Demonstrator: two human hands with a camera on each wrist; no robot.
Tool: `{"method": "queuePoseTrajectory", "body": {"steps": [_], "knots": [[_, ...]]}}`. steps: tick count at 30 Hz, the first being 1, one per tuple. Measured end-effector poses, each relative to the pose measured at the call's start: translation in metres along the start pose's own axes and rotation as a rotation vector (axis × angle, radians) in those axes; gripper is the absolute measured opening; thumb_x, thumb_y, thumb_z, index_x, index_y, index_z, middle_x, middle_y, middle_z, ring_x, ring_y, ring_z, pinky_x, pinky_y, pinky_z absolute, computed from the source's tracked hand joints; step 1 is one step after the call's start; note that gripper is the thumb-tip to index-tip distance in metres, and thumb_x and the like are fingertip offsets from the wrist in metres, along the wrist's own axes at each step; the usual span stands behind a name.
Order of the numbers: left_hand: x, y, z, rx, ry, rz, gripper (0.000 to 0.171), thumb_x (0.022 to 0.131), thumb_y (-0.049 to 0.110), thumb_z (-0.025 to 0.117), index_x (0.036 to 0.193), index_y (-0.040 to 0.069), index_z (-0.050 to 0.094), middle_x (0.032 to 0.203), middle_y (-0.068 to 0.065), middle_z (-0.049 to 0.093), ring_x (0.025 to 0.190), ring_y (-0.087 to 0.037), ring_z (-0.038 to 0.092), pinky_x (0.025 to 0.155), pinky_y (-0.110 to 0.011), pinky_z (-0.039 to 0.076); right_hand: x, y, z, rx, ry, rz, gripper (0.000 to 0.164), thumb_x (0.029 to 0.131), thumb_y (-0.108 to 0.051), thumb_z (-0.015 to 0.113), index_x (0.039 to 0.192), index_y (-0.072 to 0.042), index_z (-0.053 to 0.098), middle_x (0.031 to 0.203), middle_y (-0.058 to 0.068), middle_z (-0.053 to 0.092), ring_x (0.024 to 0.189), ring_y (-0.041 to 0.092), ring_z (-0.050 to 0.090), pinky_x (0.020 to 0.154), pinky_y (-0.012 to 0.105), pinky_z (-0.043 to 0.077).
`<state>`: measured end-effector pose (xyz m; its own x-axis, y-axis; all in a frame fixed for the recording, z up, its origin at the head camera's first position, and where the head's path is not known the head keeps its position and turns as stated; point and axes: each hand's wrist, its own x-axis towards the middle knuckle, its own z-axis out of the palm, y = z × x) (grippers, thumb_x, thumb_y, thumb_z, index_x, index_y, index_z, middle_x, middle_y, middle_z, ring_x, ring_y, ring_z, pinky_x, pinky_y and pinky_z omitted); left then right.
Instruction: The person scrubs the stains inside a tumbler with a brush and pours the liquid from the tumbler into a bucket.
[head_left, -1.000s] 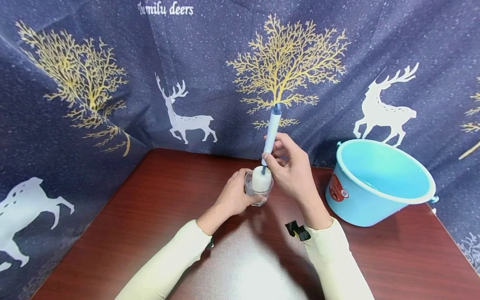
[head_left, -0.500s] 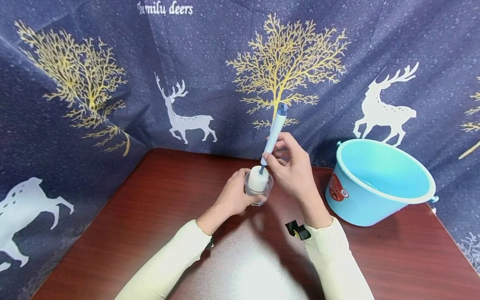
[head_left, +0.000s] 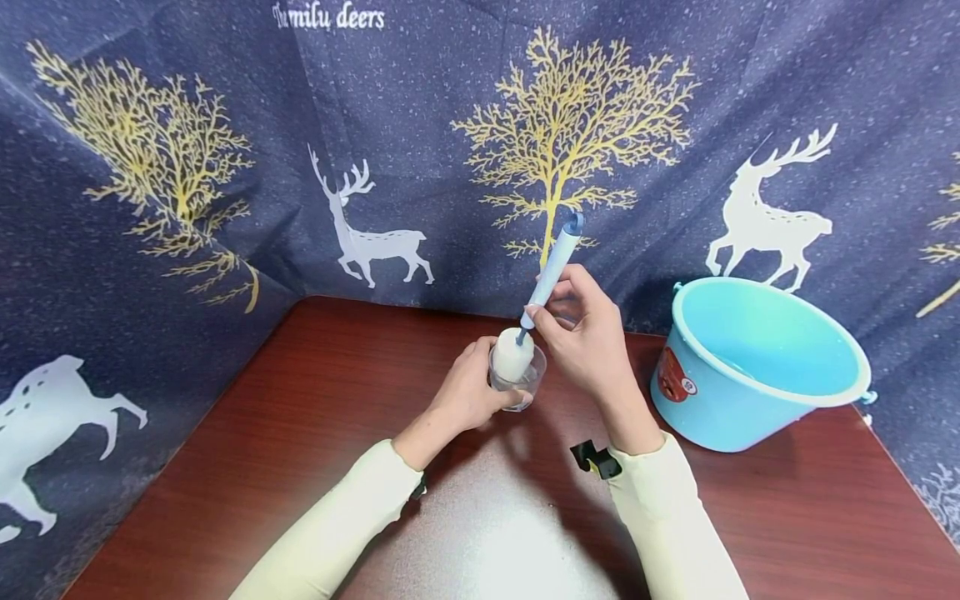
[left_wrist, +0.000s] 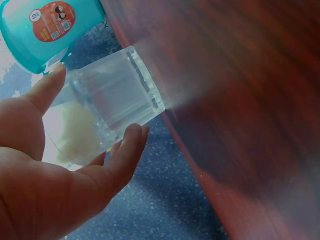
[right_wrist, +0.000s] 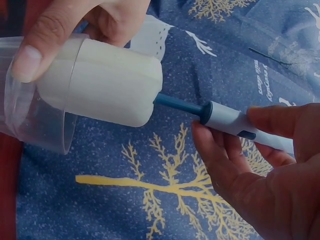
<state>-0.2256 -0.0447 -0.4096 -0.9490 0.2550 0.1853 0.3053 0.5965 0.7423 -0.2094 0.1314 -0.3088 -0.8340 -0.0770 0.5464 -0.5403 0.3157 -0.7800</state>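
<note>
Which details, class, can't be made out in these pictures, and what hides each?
Right wrist view: base of the clear see-through cup, cut off by the left edge.
Right wrist view: end of the dark-blue rod, hidden inside the white cylindrical sponge.
Right wrist view: far end of the pale-blue cylindrical handle, hidden by the right hand.
Left wrist view: print on the red oval label of the light-blue plastic bucket, too small.

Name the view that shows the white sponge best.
Right wrist view: the white sponge shows large, side-on, with the blue shaft at its end. Head shows it small, partly inside the clear cup; left wrist, hazily through that cup.
</note>
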Motion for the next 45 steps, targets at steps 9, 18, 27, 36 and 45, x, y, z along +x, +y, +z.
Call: {"method": "queuePoseTrajectory", "body": {"steps": [9,18,27,36,45], "knots": [[0.0006,-0.0015,0.0005,-0.005,0.006,0.007,0.088,0.077,0.031,0.098,0.146,0.002,0.051,0.134,-0.015,0.062,0.124,-0.032,0.06,0.108,-0.045,0.049,0.0008,0.0017,0.0015,0.032,0.02,-0.046,0.033,0.093,0.008,0.074,0.123,-0.002,0.065,0.112,0.014,0.068,0.106,0.029,0.076,0.092,0.034,0.061],[0.0,-0.0017,0.0,-0.008,0.003,0.004,0.089,0.078,0.032,0.097,0.147,0.002,0.05,0.135,-0.015,0.062,0.125,-0.032,0.06,0.108,-0.045,0.049,0.0001,0.0009,0.0004,0.027,0.017,-0.002,0.033,0.095,0.005,0.071,0.125,-0.007,0.066,0.105,0.012,0.068,0.104,0.023,0.074,0.091,0.037,0.062],[-0.0004,-0.0008,-0.0007,-0.012,-0.001,0.009,0.087,0.079,0.03,0.097,0.147,0.003,0.05,0.136,-0.015,0.061,0.125,-0.032,0.06,0.109,-0.045,0.049,0.0006,0.0006,0.0,-0.004,0.025,-0.009,0.033,0.094,0.006,0.071,0.124,-0.009,0.067,0.104,0.011,0.068,0.101,0.02,0.074,0.085,0.033,0.063],[0.001,-0.002,-0.0003,-0.015,-0.005,0.017,0.086,0.078,0.029,0.097,0.146,0.003,0.051,0.136,-0.015,0.061,0.126,-0.032,0.06,0.109,-0.044,0.049,0.0014,0.0014,-0.0003,-0.038,0.027,-0.043,0.037,0.094,0.006,0.07,0.126,-0.012,0.069,0.103,0.008,0.07,0.096,0.019,0.073,0.078,0.024,0.061],[0.0011,-0.0015,0.0002,-0.01,0.0,0.005,0.088,0.078,0.03,0.097,0.147,0.003,0.05,0.14,-0.015,0.061,0.129,-0.033,0.059,0.111,-0.045,0.048,0.0018,0.0013,0.0007,-0.038,0.015,-0.075,0.039,0.093,0.008,0.071,0.128,-0.011,0.071,0.105,0.009,0.072,0.093,0.02,0.072,0.077,0.027,0.062]]}}
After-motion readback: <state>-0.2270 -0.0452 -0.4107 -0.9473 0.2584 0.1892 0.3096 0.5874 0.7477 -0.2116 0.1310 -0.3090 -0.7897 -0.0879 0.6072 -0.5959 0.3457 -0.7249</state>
